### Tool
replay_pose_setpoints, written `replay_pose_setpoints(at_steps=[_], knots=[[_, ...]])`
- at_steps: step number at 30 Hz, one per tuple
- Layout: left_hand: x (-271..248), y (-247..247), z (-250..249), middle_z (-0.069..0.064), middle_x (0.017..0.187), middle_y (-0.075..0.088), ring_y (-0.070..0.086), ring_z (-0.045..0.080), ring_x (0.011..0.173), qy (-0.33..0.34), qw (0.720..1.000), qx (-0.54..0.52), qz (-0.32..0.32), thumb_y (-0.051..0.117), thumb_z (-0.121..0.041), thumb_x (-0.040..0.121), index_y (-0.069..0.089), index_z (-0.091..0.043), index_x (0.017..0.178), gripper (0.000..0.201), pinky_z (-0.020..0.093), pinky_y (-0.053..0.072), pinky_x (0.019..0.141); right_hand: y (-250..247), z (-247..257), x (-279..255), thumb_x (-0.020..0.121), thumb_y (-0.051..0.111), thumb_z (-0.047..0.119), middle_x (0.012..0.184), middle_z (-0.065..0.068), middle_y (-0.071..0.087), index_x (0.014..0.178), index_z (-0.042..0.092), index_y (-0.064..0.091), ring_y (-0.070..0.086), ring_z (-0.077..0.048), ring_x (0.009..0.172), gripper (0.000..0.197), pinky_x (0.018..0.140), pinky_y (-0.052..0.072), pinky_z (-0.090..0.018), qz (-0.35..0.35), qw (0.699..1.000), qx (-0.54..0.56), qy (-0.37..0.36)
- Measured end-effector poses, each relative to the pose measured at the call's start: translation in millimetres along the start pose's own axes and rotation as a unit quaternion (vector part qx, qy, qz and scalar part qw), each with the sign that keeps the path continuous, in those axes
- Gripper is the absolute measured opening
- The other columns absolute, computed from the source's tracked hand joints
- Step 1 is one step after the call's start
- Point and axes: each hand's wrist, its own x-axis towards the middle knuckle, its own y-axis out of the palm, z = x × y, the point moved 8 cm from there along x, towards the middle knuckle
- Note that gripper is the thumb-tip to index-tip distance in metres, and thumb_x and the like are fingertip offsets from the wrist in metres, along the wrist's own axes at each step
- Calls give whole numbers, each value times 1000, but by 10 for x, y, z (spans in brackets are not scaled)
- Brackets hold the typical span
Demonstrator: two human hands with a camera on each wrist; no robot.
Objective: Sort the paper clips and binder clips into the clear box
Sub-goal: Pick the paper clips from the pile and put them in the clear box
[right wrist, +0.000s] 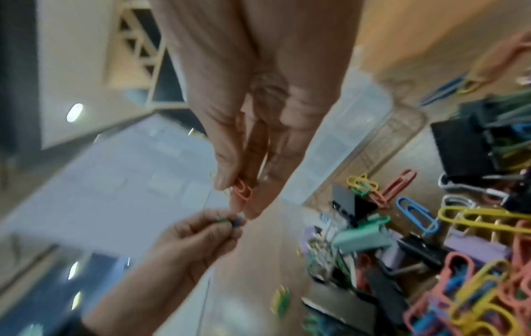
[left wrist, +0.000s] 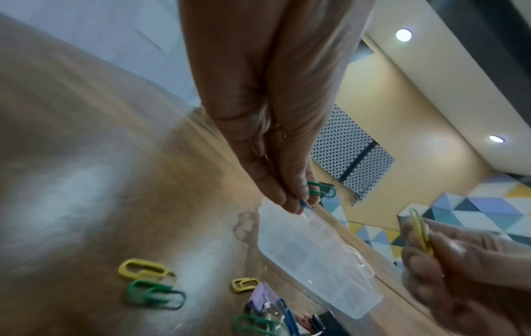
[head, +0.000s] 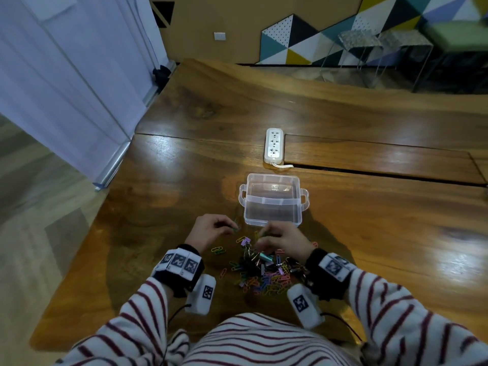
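The clear box [head: 273,220] stands open on the wooden table, split by a partition, its near wall just beyond both hands. My left hand [head: 232,228] pinches green and blue paper clips [left wrist: 320,191] left of the box's near corner. My right hand [head: 264,233] hovers over the pile and pinches an orange paper clip [right wrist: 242,191] together with a yellow one [left wrist: 421,231]. The pile of coloured paper clips and binder clips [head: 264,270] lies between my wrists, with black, mint and lilac binder clips [right wrist: 362,234] among them.
A white power strip [head: 274,146] lies beyond the box. A yellow clip [left wrist: 143,269] and a green clip [left wrist: 155,294] lie loose on the table [head: 184,180] to the left of the pile. The table's left edge drops to the floor.
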Motion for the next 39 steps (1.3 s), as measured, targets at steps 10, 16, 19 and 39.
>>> replay_pose_setpoints(at_steps=[10, 16, 19, 39], knots=[[681, 482, -476, 11, 123, 61, 56, 20, 116, 112, 959, 236, 108, 52, 7, 85, 66, -8, 105, 29, 21, 43, 97, -741, 40, 72, 81, 57, -8, 63, -8, 63, 75, 3, 59, 63, -7, 49, 13, 50, 52, -20, -116, 988, 97, 4], [481, 135, -467, 8, 125, 60, 54, 19, 117, 157, 957, 237, 48, 46, 5, 87, 67, -13, 100, 31, 36, 43, 104, -809, 96, 434, 79, 60, -12, 48, 8, 66, 66, 11, 58, 61, 0, 46, 27, 55, 54, -16, -131, 991, 7, 11], [281, -66, -286, 7, 118, 62, 57, 18, 111, 121, 972, 203, 1, 47, 5, 87, 66, -13, 102, 30, 31, 44, 100, -746, 182, 591, 82, 59, -5, 73, 2, 65, 76, 11, 63, 61, -6, 69, 18, 80, 50, -25, -147, 978, -145, 17], [-271, 381, 611, 6, 119, 44, 49, 24, 109, -54, 961, 269, 18, 70, -13, 75, 47, -17, 115, 47, 34, 44, 92, -309, 318, 701, 81, 41, -8, 88, -8, 57, 83, 11, 59, 53, -19, 81, 26, 75, 48, -32, -162, 937, -298, -77]])
